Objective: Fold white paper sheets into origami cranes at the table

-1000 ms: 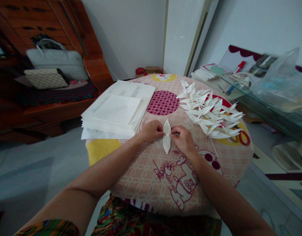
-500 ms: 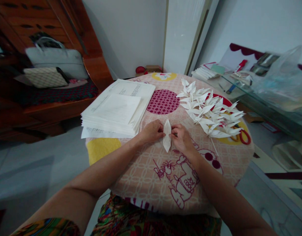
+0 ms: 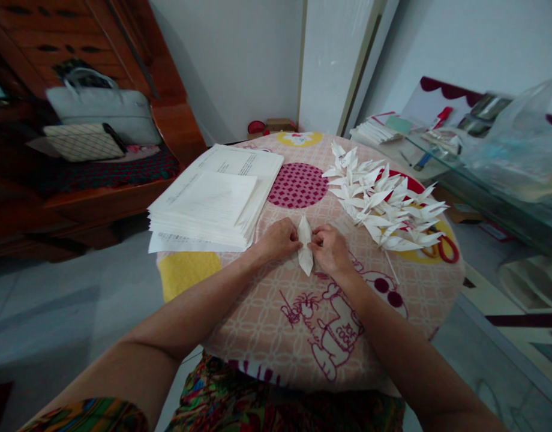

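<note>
White folded paper, slim and pointed at both ends (image 3: 305,247), sat right of the flat paper stack (image 3: 199,201), over lattice-print cloth (image 3: 267,324). Left hand (image 3: 280,239) and right hand (image 3: 333,249) pinched its waist, tips jutting beyond each grip. Spiky paper pieces (image 3: 375,201) farther right of stack.

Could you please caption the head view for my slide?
Left hand and right hand pinch a folded paper over a patterned tablecloth, paper stack and white paper shapes nearby.

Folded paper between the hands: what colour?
The paper is white, best seen in the head view.
</note>
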Demonstrator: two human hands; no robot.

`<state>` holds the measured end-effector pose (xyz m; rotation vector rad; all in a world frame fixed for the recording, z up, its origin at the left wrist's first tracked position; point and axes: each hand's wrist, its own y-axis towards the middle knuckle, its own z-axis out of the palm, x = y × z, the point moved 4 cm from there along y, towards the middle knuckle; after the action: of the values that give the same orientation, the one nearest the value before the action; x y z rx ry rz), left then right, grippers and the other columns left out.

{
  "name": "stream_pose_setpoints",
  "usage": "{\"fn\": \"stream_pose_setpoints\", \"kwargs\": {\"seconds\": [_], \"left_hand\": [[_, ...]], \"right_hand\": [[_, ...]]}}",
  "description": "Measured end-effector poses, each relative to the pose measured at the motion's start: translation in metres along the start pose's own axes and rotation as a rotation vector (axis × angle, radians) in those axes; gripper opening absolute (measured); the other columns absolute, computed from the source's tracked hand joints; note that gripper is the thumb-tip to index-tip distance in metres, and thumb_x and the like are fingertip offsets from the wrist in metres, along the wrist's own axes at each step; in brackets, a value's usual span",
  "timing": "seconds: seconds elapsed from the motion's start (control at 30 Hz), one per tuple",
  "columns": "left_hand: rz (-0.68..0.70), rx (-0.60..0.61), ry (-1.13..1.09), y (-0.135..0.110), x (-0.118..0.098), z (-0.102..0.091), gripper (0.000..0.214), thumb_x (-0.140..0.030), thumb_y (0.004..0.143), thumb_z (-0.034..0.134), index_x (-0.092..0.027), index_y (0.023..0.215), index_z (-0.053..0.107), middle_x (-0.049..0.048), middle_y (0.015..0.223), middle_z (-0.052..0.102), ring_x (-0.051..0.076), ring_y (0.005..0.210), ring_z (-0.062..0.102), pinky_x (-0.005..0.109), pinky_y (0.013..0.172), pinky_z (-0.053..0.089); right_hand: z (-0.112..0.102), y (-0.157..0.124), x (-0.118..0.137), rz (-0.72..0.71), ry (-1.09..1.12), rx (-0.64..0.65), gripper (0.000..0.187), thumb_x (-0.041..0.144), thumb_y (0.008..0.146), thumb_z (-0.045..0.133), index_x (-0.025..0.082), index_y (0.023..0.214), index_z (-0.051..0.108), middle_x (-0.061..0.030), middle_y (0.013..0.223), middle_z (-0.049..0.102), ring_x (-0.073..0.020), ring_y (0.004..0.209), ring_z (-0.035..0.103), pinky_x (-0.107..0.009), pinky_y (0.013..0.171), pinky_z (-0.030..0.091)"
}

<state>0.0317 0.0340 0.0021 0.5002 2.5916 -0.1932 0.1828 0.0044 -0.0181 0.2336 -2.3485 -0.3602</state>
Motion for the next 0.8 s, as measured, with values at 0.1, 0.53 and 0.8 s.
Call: {"fn": "stream_pose_setpoints", "kwargs": {"seconds": [0.1,0.53,0.8], "left_hand": [[-0.018,0.009,-0.002,0.0005,-0.0005,-0.0016,0.010,-0.021,0.073,0.070,-0.014,0.066,0.069,0.0056,0.083,0.066,0.016,0.074,0.060,0.028,0.071,0.047],[0.103,-0.116,-0.103,-0.0033,0.0004,0.0008,0.020,-0.010,0.068,0.069,-0.016,0.087,0.064,0.0026,0.085,0.064,0.016,0.076,0.057,0.027,0.073,0.045],[0.123,0.026,-0.227,0.0004,0.0014,0.0014,0.015,-0.008,0.068,0.067,-0.014,0.081,0.071,-0.0008,0.071,0.065,0.011,0.063,0.056,0.024,0.065,0.044]], "right_hand": [[0.0000,0.0013,-0.0003,0.007,0.010,0.000,0.021,0.010,0.069,0.068,0.021,0.055,0.055,-0.0049,0.084,0.066,-0.0188,0.082,0.059,-0.034,0.079,0.048],[-0.0019,0.0038,-0.0002,0.044,0.021,0.005,0.022,0.008,0.070,0.070,0.021,0.060,0.055,-0.0024,0.076,0.062,-0.0191,0.078,0.057,-0.034,0.076,0.046],[-0.0048,0.0033,-0.0012,0.056,0.046,0.000,0.021,0.008,0.066,0.075,0.020,0.061,0.059,-0.0022,0.077,0.065,-0.0177,0.075,0.058,-0.031,0.073,0.046]]}}
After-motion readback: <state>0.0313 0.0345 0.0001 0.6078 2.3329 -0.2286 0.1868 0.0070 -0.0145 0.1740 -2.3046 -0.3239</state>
